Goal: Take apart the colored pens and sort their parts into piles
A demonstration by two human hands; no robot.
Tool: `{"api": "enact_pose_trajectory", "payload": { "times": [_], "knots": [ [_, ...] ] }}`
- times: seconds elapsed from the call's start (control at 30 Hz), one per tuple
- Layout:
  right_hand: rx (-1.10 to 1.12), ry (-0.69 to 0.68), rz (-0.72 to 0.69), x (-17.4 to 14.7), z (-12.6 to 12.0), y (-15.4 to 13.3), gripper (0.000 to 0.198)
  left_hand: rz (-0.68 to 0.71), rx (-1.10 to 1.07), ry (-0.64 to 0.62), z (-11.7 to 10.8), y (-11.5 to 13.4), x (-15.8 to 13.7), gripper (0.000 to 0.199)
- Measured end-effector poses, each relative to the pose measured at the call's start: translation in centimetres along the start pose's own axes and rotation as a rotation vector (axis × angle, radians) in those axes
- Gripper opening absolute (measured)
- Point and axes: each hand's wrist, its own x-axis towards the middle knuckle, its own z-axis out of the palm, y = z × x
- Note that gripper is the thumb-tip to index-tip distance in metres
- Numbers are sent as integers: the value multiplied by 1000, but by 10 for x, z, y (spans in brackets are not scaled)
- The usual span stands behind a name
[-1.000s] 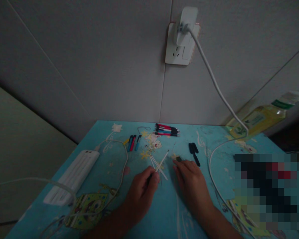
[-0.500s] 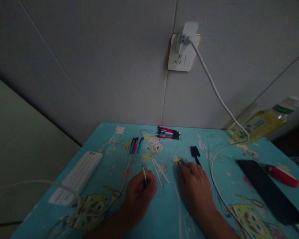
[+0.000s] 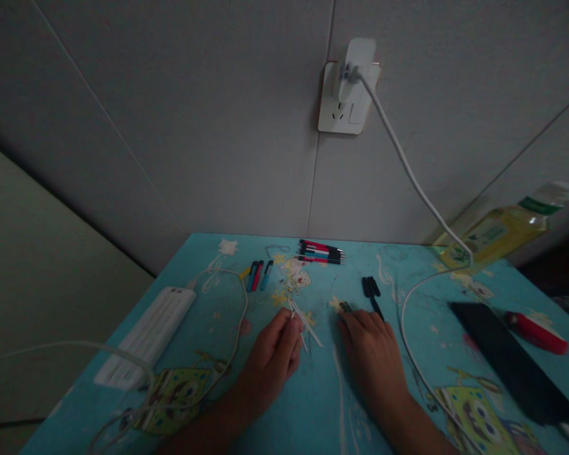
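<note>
My left hand (image 3: pixel 275 354) is closed, with thumb and fingers pinched on a thin white pen refill (image 3: pixel 293 314) whose tip just shows above the fingertips. Right beside it, several white refills (image 3: pixel 310 328) lie on the table. To the right, my right hand (image 3: pixel 372 344) rests palm down, its fingers curled over small dark pen parts (image 3: pixel 345 307) that mostly hide under them. Black pen caps or clips (image 3: pixel 371 287) lie just beyond that hand. Farther back is a row of assembled pens (image 3: pixel 321 252) in red, black and blue. Short blue and red pen pieces (image 3: pixel 258 275) lie left of them.
A white power strip (image 3: pixel 146 335) with its cable sits on the left. At the right are a black flat slab (image 3: pixel 512 360), a red object (image 3: pixel 535 333) and a tilted bottle of yellow liquid (image 3: pixel 497 234). A white charging cable (image 3: pixel 408 167) drops from the wall socket.
My left hand has moved slightly up and right toward the white refills and turned, so less of the refill shows. The right hand has barely shifted, its fingers drawn a little over the dark parts.
</note>
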Motion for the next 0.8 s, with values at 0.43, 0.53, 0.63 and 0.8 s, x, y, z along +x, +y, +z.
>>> {"api": "enact_pose_trajectory", "payload": {
  "times": [0.43, 0.53, 0.63, 0.8],
  "knots": [
    [115, 73, -21, 0, 7, 7, 19, 251, 1209, -51, -16, 2, 4, 27],
    [292, 140, -79, 1, 9, 7, 22, 275, 1210, -93, -17, -4, 6, 24],
    [563, 173, -171, 1, 7, 2, 25, 279, 1203, -119, -17, -4, 7, 25],
    [733, 138, -249, -2, 0, -5, 28, 236, 1217, -134, -16, 4, 6, 25]
  ]
}}
